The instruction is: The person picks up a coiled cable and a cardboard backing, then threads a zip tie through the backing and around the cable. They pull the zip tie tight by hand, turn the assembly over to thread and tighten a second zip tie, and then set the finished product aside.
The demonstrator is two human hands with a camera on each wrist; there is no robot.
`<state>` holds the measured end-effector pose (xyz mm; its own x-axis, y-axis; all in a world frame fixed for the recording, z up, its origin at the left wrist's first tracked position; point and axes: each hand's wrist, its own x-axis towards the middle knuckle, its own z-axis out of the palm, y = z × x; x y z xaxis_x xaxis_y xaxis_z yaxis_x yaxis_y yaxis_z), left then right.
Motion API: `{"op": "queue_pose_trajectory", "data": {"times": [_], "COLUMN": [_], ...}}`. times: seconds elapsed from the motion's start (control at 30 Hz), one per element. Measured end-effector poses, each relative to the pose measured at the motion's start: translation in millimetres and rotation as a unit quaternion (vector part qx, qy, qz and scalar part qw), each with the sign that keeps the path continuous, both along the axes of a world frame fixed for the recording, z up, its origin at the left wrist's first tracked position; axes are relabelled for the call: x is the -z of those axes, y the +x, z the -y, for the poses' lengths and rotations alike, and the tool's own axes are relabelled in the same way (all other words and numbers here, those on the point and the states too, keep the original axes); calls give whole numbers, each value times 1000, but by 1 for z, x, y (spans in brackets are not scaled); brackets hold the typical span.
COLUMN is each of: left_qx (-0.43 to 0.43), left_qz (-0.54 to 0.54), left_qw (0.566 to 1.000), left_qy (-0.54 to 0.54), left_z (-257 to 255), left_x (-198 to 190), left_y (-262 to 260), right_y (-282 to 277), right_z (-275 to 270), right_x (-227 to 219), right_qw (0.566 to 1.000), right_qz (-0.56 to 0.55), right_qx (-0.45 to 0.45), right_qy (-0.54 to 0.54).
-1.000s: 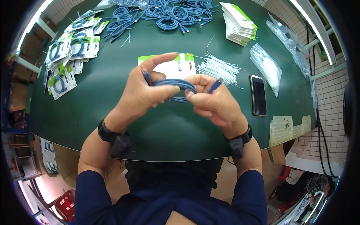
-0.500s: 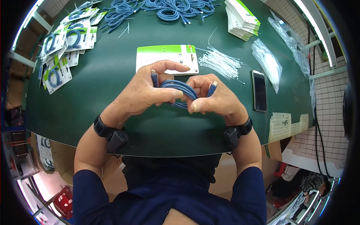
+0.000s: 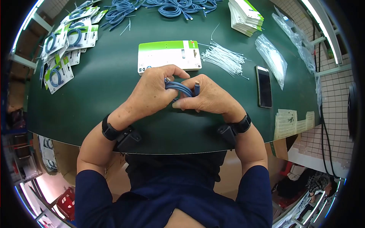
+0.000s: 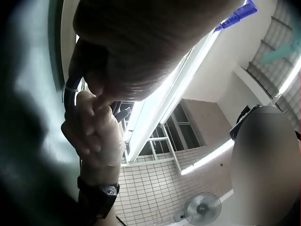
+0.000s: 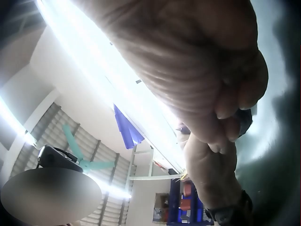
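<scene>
Between both hands is a coiled blue cable (image 3: 180,87), its two plug ends poking up near the thumbs. The left hand (image 3: 153,88) grips the coil from the left, forefinger arched over the far side. From the right, the right hand (image 3: 208,95) holds the other side of the coil, thumb along the near edge and one plug beside the forefinger. In the left wrist view, a pale band shows around the dark cable (image 4: 69,94). Just beyond the hands lies a white and green packaging card (image 3: 167,57). The right wrist view shows curled fingers hiding most of the coil.
White cable ties (image 3: 224,57) lie loose right of the card, near a phone (image 3: 263,86) and a plastic bag (image 3: 272,60). Carded cables (image 3: 59,76) are heaped at left. Loose blue coils (image 3: 171,8) and a stack of cards (image 3: 245,17) sit at the back.
The hands have drawn closer together, squeezing the coil into a narrower bundle. The plug ends have come nearer each other, and the card beyond shows more fully.
</scene>
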<state>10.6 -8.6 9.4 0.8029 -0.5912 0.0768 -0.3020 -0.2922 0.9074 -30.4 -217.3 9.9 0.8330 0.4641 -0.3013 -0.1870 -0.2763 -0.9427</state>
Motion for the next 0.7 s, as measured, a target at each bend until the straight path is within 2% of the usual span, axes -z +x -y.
{"op": "queue_pose_trajectory", "data": {"times": [0.1, 0.27, 0.37, 0.4, 0.43, 0.47, 0.5, 0.53, 0.63, 0.7], "left_qx": [22, 9, -98, -93, -113, -131, -146, -142, 16, 2], "left_qz": [-27, -51, 47, 51, 205, 352, 491, 493, 411, 400], "left_qw": [999, 998, 985, 985, 964, 920, 853, 852, 908, 912], "left_qy": [2, 22, -132, -133, -124, -114, -101, -104, -76, -87], "left_z": [-1, -1, 6, 5, 1, -3, -4, -1, 13, 26], "left_x": [2, 0, 6, 4, 3, 2, 1, 0, -1, 5], "left_y": [5, 4, -3, -2, 1, 2, 2, -2, -29, -29], "right_y": [-1, -3, -1, -2, -4, -4, -3, -1, -5, -6], "right_z": [-4, -7, -2, 0, 3, 6, 10, 13, 11, 2], "right_x": [1, 1, -9, -13, -16, -16, -16, -16, -16, -16], "right_qw": [1000, 998, 994, 990, 985, 984, 978, 969, 948, 926], "right_qz": [1, 19, 35, 35, 34, 36, 28, 22, 0, -31], "right_qx": [16, 59, 102, 133, 163, 166, 187, 206, 233, 243], "right_qy": [3, 18, 31, 39, 47, 48, 92, 137, 216, 289]}}
